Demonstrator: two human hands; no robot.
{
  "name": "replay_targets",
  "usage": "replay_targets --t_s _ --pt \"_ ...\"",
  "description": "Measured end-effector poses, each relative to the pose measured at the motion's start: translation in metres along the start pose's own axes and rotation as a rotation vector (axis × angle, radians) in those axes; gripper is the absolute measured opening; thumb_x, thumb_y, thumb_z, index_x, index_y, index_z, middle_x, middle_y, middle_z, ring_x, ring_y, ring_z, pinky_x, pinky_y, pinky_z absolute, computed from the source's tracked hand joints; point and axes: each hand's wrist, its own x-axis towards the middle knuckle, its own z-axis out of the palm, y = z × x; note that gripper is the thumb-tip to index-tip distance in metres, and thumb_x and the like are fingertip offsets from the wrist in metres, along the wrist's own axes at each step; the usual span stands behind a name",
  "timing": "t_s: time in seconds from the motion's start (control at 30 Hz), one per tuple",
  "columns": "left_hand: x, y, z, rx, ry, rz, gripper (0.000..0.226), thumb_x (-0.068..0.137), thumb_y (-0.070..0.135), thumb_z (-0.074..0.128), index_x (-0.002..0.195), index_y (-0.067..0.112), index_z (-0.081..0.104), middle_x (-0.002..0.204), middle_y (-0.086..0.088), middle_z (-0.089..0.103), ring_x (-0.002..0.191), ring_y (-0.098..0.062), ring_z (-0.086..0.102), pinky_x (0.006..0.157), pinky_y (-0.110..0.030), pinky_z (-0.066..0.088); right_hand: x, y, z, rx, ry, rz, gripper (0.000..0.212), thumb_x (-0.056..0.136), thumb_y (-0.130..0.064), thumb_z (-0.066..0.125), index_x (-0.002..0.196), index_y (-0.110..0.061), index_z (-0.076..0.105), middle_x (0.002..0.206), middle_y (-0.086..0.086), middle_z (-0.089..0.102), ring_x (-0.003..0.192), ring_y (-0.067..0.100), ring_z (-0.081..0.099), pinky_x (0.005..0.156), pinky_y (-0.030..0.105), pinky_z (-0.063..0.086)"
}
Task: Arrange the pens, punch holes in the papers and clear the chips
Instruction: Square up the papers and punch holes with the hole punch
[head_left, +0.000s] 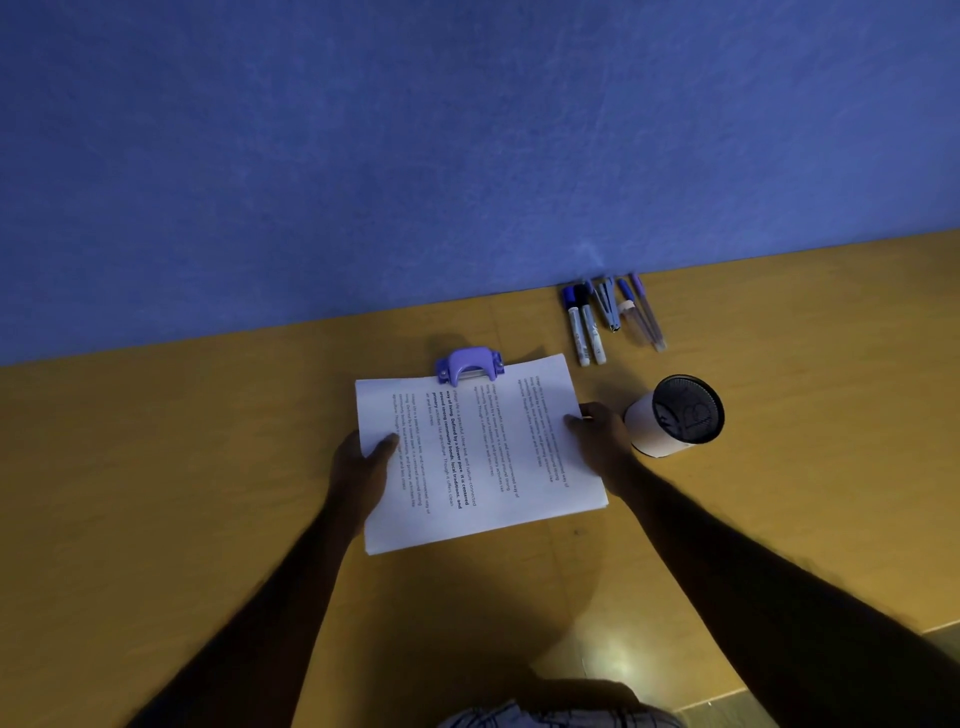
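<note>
Papers are pinched at both side edges by left hand and right hand, arms outstretched.

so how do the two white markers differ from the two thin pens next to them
The white markers are thicker, with opaque white barrels and dark caps, one blue and one black. The thin pens are slimmer, with pale, see-through-looking barrels and blue or purple tops. The markers lie left of the stapler-like tool, the pens right of it. Both pairs lie flat on the table near the wall, side by side, roughly parallel.
</note>
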Motion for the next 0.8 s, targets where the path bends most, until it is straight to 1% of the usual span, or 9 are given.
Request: replay_targets --t_s 0.17,0.3,0.37,0.43,0.53,0.6,0.67,0.73,0.8 --pt "0.005 0.0 0.0 0.044 0.005 0.004 0.015 0.094 0.022 0.06 0.107 0.015 0.062 0.09 0.001 0.069 0.075 -0.013 0.068 0.056 -0.019 0.048 0.001 0.001 0.001 -0.04 0.004 -0.01 0.019 0.098 -0.028 0.05 0.113 -0.017 0.056 0.085 -0.01 0.058 0.076 0.007 0.06 0.055 0.022 0.043" --pt "0.007 -0.003 -0.001 0.079 0.002 0.015 0.02 0.094 0.023 0.059 0.112 0.013 0.062 0.095 -0.003 0.07 0.078 -0.015 0.068 0.059 -0.023 0.049 -0.003 0.0 0.002 -0.149 0.028 -0.071 0.023 0.097 -0.033 0.051 0.111 -0.015 0.057 0.092 -0.001 0.063 0.078 0.013 0.062 0.061 0.028 0.051" --pt "0.008 -0.004 -0.001 0.084 -0.001 0.018 0.02 0.094 0.024 0.059 0.111 0.013 0.063 0.095 -0.004 0.07 0.078 -0.016 0.068 0.06 -0.023 0.05 -0.005 -0.001 0.003 -0.236 0.059 -0.132 0.025 0.097 -0.035 0.05 0.109 -0.014 0.058 0.093 0.003 0.065 0.074 0.011 0.061 0.056 0.026 0.047" --pt "0.008 -0.004 -0.002 0.085 -0.006 0.016 0.018 0.094 0.024 0.059 0.109 0.014 0.063 0.093 -0.003 0.071 0.075 -0.015 0.068 0.058 -0.022 0.05 -0.008 -0.002 0.003 -0.299 0.091 -0.169 0.027 0.097 -0.037 0.051 0.109 -0.014 0.059 0.092 0.0 0.065 0.069 0.008 0.058 0.05 0.022 0.04" --pt "0.007 -0.005 -0.001 0.074 -0.002 0.031 0.019 0.094 0.024 0.059 0.109 0.013 0.063 0.092 -0.003 0.071 0.074 -0.016 0.069 0.057 -0.021 0.049 -0.009 -0.003 0.004 -0.355 0.134 -0.209 0.033 0.096 -0.038 0.053 0.115 -0.012 0.06 0.1 0.002 0.065 0.074 0.013 0.057 0.049 0.019 0.036" --pt "0.006 -0.005 0.0 0.067 0.013 0.038 0.019 0.094 0.023 0.06 0.11 0.013 0.063 0.093 -0.003 0.071 0.076 -0.016 0.069 0.059 -0.023 0.051 -0.01 -0.006 0.003 -0.401 0.156 -0.204 0.038 0.095 -0.039 0.054 0.119 -0.01 0.058 0.111 0.008 0.064 0.086 0.018 0.059 0.056 0.023 0.044" --pt "0.006 -0.006 0.001 0.073 0.015 0.045 0.018 0.094 0.023 0.06 0.108 0.014 0.063 0.092 -0.001 0.071 0.076 -0.016 0.069 0.059 -0.023 0.05 -0.012 -0.008 0.003 -0.546 0.197 -0.229 0.046 0.093 -0.043 0.055 0.124 -0.009 0.055 0.12 0.012 0.059 0.103 0.026 0.059 0.078 0.035 0.053" --pt "0.006 -0.008 0.001 0.075 0.01 0.049 0.015 0.093 0.024 0.06 0.106 0.016 0.063 0.09 0.0 0.071 0.075 -0.016 0.069 0.058 -0.023 0.05 -0.015 -0.015 0.004 -0.615 0.259 -0.291 0.054 0.09 -0.047 0.059 0.131 -0.012 0.051 0.128 0.013 0.055 0.115 0.03 0.055 0.089 0.042 0.051" --pt "0.007 -0.009 0.0 0.066 0.01 0.041 0.014 0.093 0.023 0.061 0.106 0.017 0.063 0.09 0.001 0.071 0.074 -0.015 0.07 0.058 -0.023 0.051 -0.015 -0.029 0.006 -0.562 0.253 -0.392 0.051 0.089 -0.046 0.062 0.129 -0.015 0.055 0.129 0.011 0.055 0.115 0.027 0.056 0.092 0.044 0.051"
